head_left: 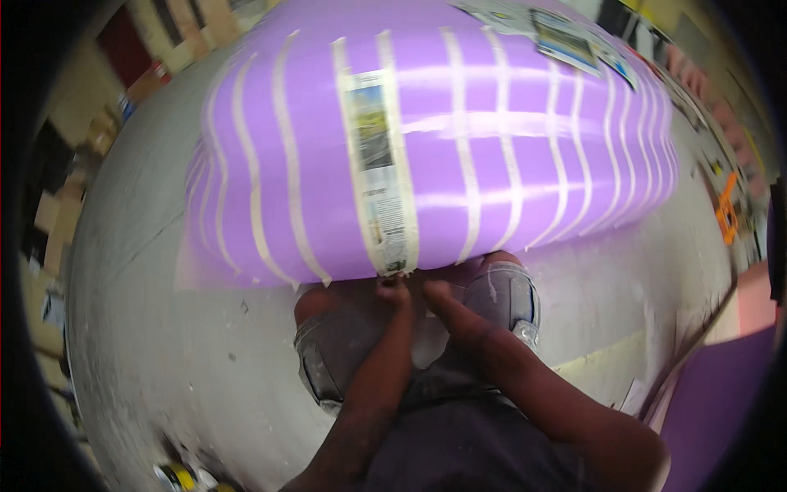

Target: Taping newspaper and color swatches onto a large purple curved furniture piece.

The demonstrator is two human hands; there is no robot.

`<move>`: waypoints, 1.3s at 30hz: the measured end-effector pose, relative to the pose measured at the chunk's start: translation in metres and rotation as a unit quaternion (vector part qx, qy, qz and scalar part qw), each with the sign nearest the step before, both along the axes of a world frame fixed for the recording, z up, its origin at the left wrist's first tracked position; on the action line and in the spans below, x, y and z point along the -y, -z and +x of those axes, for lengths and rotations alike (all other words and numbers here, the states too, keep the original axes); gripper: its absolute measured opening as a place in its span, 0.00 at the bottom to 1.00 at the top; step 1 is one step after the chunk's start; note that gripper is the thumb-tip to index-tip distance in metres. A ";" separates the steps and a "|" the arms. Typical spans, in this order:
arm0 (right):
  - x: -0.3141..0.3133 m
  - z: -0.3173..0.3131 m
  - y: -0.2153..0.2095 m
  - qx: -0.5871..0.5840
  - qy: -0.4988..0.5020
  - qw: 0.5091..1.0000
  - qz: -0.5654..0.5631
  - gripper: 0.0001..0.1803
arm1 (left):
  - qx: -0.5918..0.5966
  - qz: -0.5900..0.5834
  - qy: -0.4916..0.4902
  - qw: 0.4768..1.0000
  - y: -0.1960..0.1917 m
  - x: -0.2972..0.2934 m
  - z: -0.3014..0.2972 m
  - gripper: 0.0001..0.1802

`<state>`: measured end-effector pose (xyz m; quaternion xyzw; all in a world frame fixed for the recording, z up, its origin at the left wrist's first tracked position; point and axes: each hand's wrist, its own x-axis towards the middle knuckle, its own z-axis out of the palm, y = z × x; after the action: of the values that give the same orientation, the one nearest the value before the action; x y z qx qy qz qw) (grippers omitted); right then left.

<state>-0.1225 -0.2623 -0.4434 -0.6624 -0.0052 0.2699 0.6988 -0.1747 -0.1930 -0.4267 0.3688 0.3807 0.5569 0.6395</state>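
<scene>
A large, glossy purple rounded form (426, 168) lies in front of me, with several strips of pale masking tape (463, 148) running down it. Between two of these tapes, a long strip of newspaper (383, 184) covers the purple surface down to the lower edge. At that lower end my left hand (393, 289) is closed, its curled fingers touching the paper's bottom edge. Just to the right, my right hand (440, 291) is at the underside of the form, a little apart from the left. Its fingers are dark and mostly hidden.
Folded newspapers (566, 41) lie on top of the form at the far right. An orange tool (727, 209) rests on the grey floor (205, 361) at right. A purple panel (721, 406) stands at the lower right; a yellow-and-black item (175, 477) is at lower left.
</scene>
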 end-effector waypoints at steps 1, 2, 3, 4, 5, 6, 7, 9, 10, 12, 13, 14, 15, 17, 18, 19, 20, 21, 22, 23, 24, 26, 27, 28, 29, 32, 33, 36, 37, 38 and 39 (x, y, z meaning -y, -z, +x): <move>-0.005 0.000 -0.026 0.050 -0.153 0.957 -0.242 0.17 | -0.005 0.004 0.018 1.000 0.005 -0.003 -0.004 0.15; -0.001 0.005 -0.042 0.093 -0.293 0.830 -0.466 0.15 | -0.063 -0.023 0.031 0.997 0.012 -0.003 -0.001 0.12; 0.013 0.011 -0.046 0.087 -0.270 0.836 -0.469 0.15 | -0.116 -0.050 0.047 0.991 0.021 -0.001 0.008 0.10; 0.031 0.013 -0.049 0.264 -0.392 0.746 -0.470 0.15 | -0.111 -0.048 0.071 0.990 0.029 0.001 0.016 0.10; 0.046 0.020 -0.055 0.424 -0.495 0.610 -0.451 0.14 | -0.012 -0.130 0.126 0.983 0.040 0.003 0.026 0.08; 0.042 0.014 -0.076 0.428 -0.491 0.614 -0.445 0.14 | 0.080 -0.203 0.158 0.963 0.056 -0.013 0.020 0.09; 0.014 -0.011 -0.118 0.309 -0.509 0.689 -0.413 0.14 | 0.123 -0.195 0.083 0.969 0.079 -0.061 -0.003 0.15; 0.024 -0.014 -0.145 0.149 -0.493 0.755 -0.407 0.14 | 0.113 -0.263 0.054 0.957 0.102 -0.060 0.000 0.18; 0.030 -0.011 -0.152 0.114 -0.494 0.767 -0.393 0.14 | 0.103 -0.326 0.019 0.940 0.109 -0.056 0.003 0.24; 0.033 -0.004 -0.165 0.090 -0.494 0.779 -0.375 0.14 | 0.071 -0.305 0.054 0.948 0.113 -0.066 0.001 0.24; 0.056 0.015 -0.157 0.103 -0.524 0.744 -0.401 0.15 | 0.023 -0.303 0.111 0.946 0.124 -0.047 0.008 0.24; 0.062 0.026 -0.161 0.136 -0.569 0.697 -0.415 0.16 | -0.012 -0.284 0.145 0.948 0.128 -0.042 0.006 0.24; 0.060 0.031 -0.178 0.148 -0.572 0.696 -0.409 0.16 | -0.046 -0.254 0.162 0.952 0.123 -0.063 -0.003 0.25; 0.056 0.030 -0.247 0.080 -0.579 0.760 -0.283 0.16 | -0.120 -0.197 0.172 0.958 0.123 -0.093 -0.040 0.26; 0.067 0.033 -0.288 0.088 -0.559 0.799 -0.202 0.18 | -0.157 -0.170 0.182 0.956 0.123 -0.103 -0.063 0.26; 0.079 0.039 -0.326 0.101 -0.541 0.827 -0.118 0.19 | -0.189 -0.141 0.184 0.954 0.111 -0.118 -0.070 0.27; 0.111 0.060 -0.329 0.219 -0.450 0.864 -0.046 0.18 | -0.184 -0.155 0.200 0.950 0.086 -0.069 -0.027 0.27; 0.153 0.078 -0.345 0.160 -0.336 0.928 -0.011 0.18 | -0.257 -0.233 0.188 0.919 0.053 -0.019 -0.006 0.30; 0.205 0.095 -0.367 0.055 -0.206 0.977 0.026 0.16 | -0.335 -0.294 0.172 0.879 -0.007 0.021 0.001 0.33; 0.214 0.114 -0.385 0.146 -0.121 0.976 0.107 0.13 | -0.327 -0.290 0.153 0.887 -0.017 0.008 -0.009 0.33; 0.214 0.137 -0.398 0.176 -0.049 0.955 0.234 0.16 | -0.308 -0.209 0.075 0.925 -0.016 -0.010 -0.021 0.29; 0.204 0.180 -0.450 0.196 -0.053 0.872 0.446 0.21 | -0.285 -0.130 -0.021 0.949 -0.020 -0.026 -0.039 0.25; 0.204 0.200 -0.471 0.224 -0.023 0.869 0.441 0.22 | -0.304 -0.154 -0.040 0.939 -0.034 -0.023 -0.031 0.20; 0.196 0.221 -0.490 0.256 0.048 0.898 0.354 0.23 | -0.323 -0.178 -0.059 0.928 -0.048 -0.019 -0.026 0.15; 0.199 0.235 -0.498 0.285 0.125 0.914 0.260 0.25 | -0.322 -0.177 -0.046 0.929 -0.064 -0.006 -0.016 0.15; 0.180 0.290 -0.505 0.556 0.222 0.780 -0.182 0.43 | -0.323 -0.204 -0.054 0.923 -0.094 0.008 -0.017 0.12; 0.172 0.301 -0.505 0.556 0.218 0.782 -0.176 0.43 | -0.299 -0.227 -0.078 0.924 -0.096 0.010 -0.017 0.12; 0.160 0.337 -0.489 0.691 0.223 0.562 -0.397 0.47 | -0.268 -0.293 -0.081 0.914 -0.101 0.012 -0.020 0.12; 0.162 0.350 -0.479 0.700 0.220 0.513 -0.445 0.45 | -0.260 -0.337 -0.055 0.903 -0.103 0.014 -0.019 0.13; 0.162 0.359 -0.470 0.707 0.212 0.463 -0.491 0.43 | -0.263 -0.340 -0.058 0.901 -0.102 0.017 -0.017 0.13; 0.163 0.365 -0.468 0.690 0.210 0.467 -0.511 0.38 | -0.230 -0.352 -0.029 0.907 -0.100 0.019 -0.016 0.14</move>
<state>0.2424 -0.4256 0.0250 -0.8541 -0.2079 -0.4751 0.0406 -0.1907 -0.2116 -0.3262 0.2260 0.6993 0.3047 0.6058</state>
